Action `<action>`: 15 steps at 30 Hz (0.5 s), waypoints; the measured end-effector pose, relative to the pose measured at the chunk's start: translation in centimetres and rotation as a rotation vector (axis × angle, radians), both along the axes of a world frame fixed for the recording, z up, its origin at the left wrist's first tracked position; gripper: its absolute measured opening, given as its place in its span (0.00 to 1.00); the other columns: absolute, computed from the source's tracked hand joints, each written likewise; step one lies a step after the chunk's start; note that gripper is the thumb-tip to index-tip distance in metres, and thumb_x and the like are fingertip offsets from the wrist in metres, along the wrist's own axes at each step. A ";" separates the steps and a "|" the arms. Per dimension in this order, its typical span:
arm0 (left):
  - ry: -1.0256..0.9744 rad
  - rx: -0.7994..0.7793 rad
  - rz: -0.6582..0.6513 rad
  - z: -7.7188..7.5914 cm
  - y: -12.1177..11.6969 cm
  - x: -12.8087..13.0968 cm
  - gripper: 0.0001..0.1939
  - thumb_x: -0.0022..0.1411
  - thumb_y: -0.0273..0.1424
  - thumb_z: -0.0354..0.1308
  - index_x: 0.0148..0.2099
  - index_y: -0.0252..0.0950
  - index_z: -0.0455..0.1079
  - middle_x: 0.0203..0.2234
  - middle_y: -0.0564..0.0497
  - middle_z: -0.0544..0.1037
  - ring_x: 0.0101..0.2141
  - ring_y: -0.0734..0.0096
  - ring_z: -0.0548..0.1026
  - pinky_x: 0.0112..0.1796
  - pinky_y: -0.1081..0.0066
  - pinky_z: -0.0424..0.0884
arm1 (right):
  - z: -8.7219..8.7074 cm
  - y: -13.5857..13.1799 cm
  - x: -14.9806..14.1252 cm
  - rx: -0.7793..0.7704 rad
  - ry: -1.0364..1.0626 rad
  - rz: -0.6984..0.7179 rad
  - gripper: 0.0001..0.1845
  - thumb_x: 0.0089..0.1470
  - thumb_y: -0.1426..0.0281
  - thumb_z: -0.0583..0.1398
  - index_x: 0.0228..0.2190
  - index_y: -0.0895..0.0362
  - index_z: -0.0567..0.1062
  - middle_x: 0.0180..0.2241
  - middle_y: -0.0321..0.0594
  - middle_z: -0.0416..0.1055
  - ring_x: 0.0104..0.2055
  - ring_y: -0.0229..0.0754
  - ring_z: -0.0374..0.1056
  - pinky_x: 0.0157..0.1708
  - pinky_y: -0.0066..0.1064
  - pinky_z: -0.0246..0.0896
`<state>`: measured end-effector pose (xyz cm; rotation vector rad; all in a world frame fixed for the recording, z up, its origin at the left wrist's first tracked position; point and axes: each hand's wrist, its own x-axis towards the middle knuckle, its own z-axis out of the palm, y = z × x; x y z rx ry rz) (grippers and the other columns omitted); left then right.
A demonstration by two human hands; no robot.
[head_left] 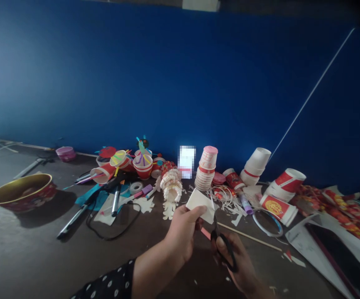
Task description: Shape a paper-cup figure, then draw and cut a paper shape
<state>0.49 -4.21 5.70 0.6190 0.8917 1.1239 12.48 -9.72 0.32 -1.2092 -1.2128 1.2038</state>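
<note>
My left hand (182,232) pinches a folded piece of white paper (200,203) and holds it up over the dark table (27,257). My right hand (238,265) grips black-handled scissors (221,241), fingers through the loops. The blades point up and meet the right edge of the paper. White paper scraps (232,209) lie on the table just beyond the hands.
A gold-rimmed bowl (20,191) stands at the left. Stacked and toppled paper cups (206,168), decorated red cups (142,166), tape (135,187), markers (116,201), a thin wooden stick (248,236) and a black cord (114,232) crowd the back by the blue wall. Red patterned paper (348,216) lies at right.
</note>
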 end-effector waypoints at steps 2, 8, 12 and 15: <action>0.009 0.002 -0.022 -0.1 0.1 0.0 0.08 0.39 0.29 0.61 0.24 0.31 0.66 0.16 0.54 0.69 0.16 0.82 0.61 0.20 0.77 0.56 | 0.1 0.0 0.0 0.005 0.019 -0.006 0.22 0.43 0.51 0.56 0.19 0.59 0.64 0.15 0.31 0.56 0.17 0.30 0.52 0.17 0.24 0.45; 0.006 -0.003 -0.025 -0.2 0.1 0.0 0.10 0.38 0.30 0.61 0.26 0.31 0.66 0.17 0.53 0.69 0.16 0.82 0.61 0.20 0.77 0.56 | -0.6 0.1 0.1 0.040 0.019 0.030 0.22 0.46 0.53 0.54 0.17 0.59 0.64 0.14 0.31 0.56 0.17 0.30 0.51 0.17 0.24 0.44; 0.009 -0.013 -0.017 0.0 0.0 -0.1 0.10 0.38 0.29 0.61 0.25 0.31 0.66 0.16 0.54 0.68 0.16 0.81 0.61 0.20 0.77 0.56 | -1.0 0.2 0.2 0.018 0.020 0.005 0.22 0.45 0.52 0.55 0.18 0.59 0.64 0.14 0.30 0.55 0.16 0.30 0.50 0.16 0.24 0.42; 0.016 -0.005 -0.009 0.2 0.0 -0.2 0.09 0.38 0.29 0.61 0.24 0.31 0.65 0.15 0.54 0.67 0.16 0.82 0.61 0.19 0.77 0.55 | -1.0 0.2 0.2 -0.018 0.039 -0.007 0.22 0.42 0.51 0.57 0.19 0.59 0.65 0.13 0.30 0.55 0.15 0.29 0.49 0.15 0.24 0.41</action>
